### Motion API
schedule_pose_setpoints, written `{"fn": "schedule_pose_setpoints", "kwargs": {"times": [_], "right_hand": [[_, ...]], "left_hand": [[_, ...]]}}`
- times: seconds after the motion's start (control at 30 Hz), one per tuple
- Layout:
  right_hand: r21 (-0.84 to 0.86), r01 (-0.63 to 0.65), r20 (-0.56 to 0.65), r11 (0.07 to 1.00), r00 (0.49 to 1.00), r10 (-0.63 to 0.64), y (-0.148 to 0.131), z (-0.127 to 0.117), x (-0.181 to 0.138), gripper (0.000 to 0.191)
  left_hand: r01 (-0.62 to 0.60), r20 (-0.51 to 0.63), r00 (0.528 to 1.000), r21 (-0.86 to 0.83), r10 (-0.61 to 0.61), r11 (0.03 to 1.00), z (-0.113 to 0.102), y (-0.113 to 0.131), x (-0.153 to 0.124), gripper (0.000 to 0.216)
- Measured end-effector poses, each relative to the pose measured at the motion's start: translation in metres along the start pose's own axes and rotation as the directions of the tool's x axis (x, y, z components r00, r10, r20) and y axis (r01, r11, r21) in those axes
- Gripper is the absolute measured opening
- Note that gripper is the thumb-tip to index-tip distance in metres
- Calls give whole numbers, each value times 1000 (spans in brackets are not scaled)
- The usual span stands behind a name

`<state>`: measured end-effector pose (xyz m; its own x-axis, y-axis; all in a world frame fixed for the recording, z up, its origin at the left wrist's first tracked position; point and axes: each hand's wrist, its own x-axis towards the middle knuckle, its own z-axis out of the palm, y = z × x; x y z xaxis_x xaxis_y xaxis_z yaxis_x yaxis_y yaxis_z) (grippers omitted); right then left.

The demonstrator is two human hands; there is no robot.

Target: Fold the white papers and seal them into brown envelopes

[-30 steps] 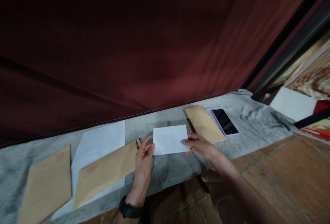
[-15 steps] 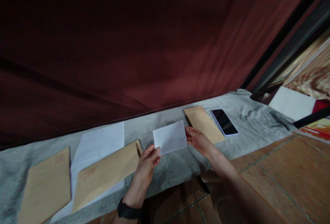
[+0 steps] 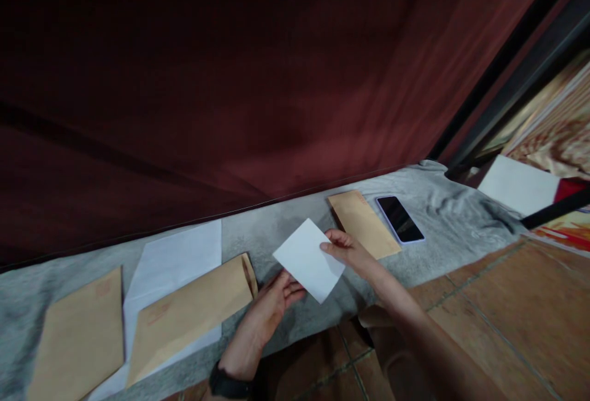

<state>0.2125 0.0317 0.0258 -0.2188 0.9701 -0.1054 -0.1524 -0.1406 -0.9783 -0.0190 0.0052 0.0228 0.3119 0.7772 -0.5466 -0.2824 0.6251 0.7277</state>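
Note:
A folded white sheet of paper (image 3: pixel 308 259) is tilted cornerwise in the middle of the view. My right hand (image 3: pixel 345 248) pinches its right side, thumb on top. Beside its lower left edge is my left hand (image 3: pixel 278 297), palm up with fingers stretched out and apart, their tips close under the paper. Whether they touch it I cannot tell. Just left of that hand lies a brown envelope (image 3: pixel 193 315) with its right end gaping. It rests across a larger white sheet (image 3: pixel 182 259).
Another brown envelope (image 3: pixel 83 333) lies far left. Right of my hands are a third envelope (image 3: pixel 366 226) and a phone (image 3: pixel 400 219) with a dark screen. All rest on a grey cloth (image 3: pixel 442 235). A dark red curtain (image 3: pixel 258 112) hangs behind, and tiled floor (image 3: pixel 516 309) shows at lower right.
The white paper has turned from lying lengthwise to cornerwise. My left hand has let go of its edge and spread its fingers, while my right hand has shifted its grip.

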Motion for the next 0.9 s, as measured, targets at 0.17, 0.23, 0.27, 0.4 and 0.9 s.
{"fn": "schedule_pose_setpoints", "kwargs": {"times": [0.17,0.23,0.27,0.4,0.9], "right_hand": [[-276,-98,141,956,980,141,5,-2,-3,32],[-319,-88,183,944,971,153,10,0,-2,28],[-329,-80,195,941,969,150,12,1,-1,27],[-344,-57,155,937,981,117,20,3,6,24],[-10,-190,-21,982,982,190,12,11,-2,31]], "left_hand": [[-240,-105,961,139,256,961,-12,29,-5,58],[-265,-74,950,319,303,910,-12,29,-6,54],[-261,-47,952,387,301,885,-11,27,-6,49],[-292,25,946,501,323,815,-10,16,0,38],[-361,-207,817,543,538,758,-15,23,0,43]]}}
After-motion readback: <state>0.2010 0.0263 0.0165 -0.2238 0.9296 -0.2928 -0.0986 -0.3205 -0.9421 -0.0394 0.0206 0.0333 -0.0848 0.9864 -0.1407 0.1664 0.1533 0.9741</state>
